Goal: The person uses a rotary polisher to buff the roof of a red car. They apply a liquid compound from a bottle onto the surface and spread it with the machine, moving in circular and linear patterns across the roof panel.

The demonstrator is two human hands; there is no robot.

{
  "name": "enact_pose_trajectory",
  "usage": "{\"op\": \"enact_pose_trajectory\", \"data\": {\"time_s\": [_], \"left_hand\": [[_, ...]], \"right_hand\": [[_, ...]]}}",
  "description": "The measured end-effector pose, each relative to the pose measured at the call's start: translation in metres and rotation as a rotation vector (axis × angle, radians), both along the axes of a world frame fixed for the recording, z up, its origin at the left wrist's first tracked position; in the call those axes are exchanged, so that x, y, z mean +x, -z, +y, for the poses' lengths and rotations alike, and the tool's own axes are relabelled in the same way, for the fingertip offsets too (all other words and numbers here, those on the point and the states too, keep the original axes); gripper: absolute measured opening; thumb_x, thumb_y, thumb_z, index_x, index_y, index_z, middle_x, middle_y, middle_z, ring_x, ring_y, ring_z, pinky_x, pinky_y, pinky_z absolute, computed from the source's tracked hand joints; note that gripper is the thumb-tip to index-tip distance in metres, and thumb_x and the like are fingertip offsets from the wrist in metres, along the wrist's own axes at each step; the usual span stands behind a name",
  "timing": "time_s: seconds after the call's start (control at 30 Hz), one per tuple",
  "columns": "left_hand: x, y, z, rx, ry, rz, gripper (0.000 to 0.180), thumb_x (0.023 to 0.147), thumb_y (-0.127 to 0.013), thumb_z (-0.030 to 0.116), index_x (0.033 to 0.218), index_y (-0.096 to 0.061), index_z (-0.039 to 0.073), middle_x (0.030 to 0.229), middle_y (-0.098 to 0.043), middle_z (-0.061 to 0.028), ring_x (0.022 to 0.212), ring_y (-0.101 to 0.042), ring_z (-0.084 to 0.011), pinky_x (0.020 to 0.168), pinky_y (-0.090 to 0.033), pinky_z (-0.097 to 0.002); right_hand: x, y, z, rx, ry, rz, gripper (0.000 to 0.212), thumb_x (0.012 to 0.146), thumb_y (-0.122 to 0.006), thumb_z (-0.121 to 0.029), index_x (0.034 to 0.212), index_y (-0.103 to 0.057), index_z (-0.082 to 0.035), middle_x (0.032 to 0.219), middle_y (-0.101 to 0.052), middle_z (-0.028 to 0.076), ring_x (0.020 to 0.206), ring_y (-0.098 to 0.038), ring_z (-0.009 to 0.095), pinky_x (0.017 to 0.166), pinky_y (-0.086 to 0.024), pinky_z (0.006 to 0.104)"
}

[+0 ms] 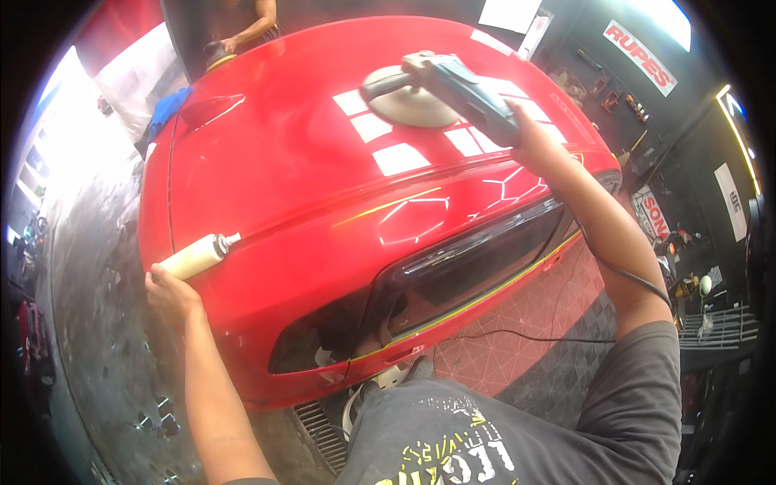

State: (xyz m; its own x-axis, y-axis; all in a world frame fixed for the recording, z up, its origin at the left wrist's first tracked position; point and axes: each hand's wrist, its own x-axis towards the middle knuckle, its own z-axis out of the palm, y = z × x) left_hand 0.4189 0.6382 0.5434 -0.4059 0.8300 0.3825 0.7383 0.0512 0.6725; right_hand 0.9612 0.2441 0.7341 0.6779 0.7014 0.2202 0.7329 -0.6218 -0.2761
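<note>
My left hand [172, 294] is closed around the lower end of a cream-coloured squeeze bottle [192, 257]. The bottle's dark collar and pale nozzle point to the right, over the rear corner of a red car [267, 178]. In my right hand [533, 144] is the body of a blue-grey polisher [467, 95], its arm reaching across the roof. A round white pad [414, 111] faces down under the polisher's head. Whether the pad touches the paint or hovers just above, I cannot tell. Bright window-like reflections lie around it.
Another person's arm [257, 28] holds a dark tool [218, 55] at the car's far left. A blue cloth [168, 109] hangs near there. A black cord [525, 335] trails over the red and grey floor tiles. Yellow tape [453, 317] edges the side window.
</note>
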Motion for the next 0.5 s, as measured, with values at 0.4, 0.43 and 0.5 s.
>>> {"op": "enact_pose_trajectory", "data": {"time_s": [0.4, 0.43, 0.5], "left_hand": [[0.032, -0.032, -0.069, 0.578, 0.184, -0.183, 0.062, 0.110, -0.061, 0.049, 0.149, -0.055, 0.001, 0.144, -0.060, -0.0238, 0.134, -0.060, -0.0361, 0.113, -0.046, -0.0500], [0.065, -0.036, -0.095, 0.745, 0.648, -0.636, 0.053, 0.111, -0.064, 0.033, 0.147, -0.052, -0.004, 0.138, -0.061, -0.0194, 0.127, -0.061, -0.0271, 0.108, -0.050, -0.0443], [0.131, -0.043, -0.159, 0.490, 1.040, -0.906, 0.039, 0.114, -0.062, 0.026, 0.140, -0.055, -0.002, 0.123, -0.066, -0.0132, 0.110, -0.068, -0.0192, 0.096, -0.058, -0.0363]], "right_hand": [[-0.022, 0.005, -0.035, -0.023, 0.143, 0.010, 0.090, 0.089, -0.066, 0.001, 0.170, -0.030, -0.012, 0.123, -0.072, 0.037, 0.118, -0.072, 0.050, 0.099, -0.057, 0.0519], [-0.033, 0.009, -0.035, 0.014, 0.077, 0.025, 0.091, 0.088, -0.069, 0.001, 0.170, -0.031, -0.011, 0.126, -0.070, 0.037, 0.121, -0.070, 0.051, 0.101, -0.056, 0.0521], [-0.059, 0.012, -0.030, -0.003, 0.048, 0.044, 0.092, 0.088, -0.073, -0.001, 0.169, -0.031, -0.009, 0.128, -0.069, 0.038, 0.123, -0.069, 0.051, 0.100, -0.057, 0.0536]]}}
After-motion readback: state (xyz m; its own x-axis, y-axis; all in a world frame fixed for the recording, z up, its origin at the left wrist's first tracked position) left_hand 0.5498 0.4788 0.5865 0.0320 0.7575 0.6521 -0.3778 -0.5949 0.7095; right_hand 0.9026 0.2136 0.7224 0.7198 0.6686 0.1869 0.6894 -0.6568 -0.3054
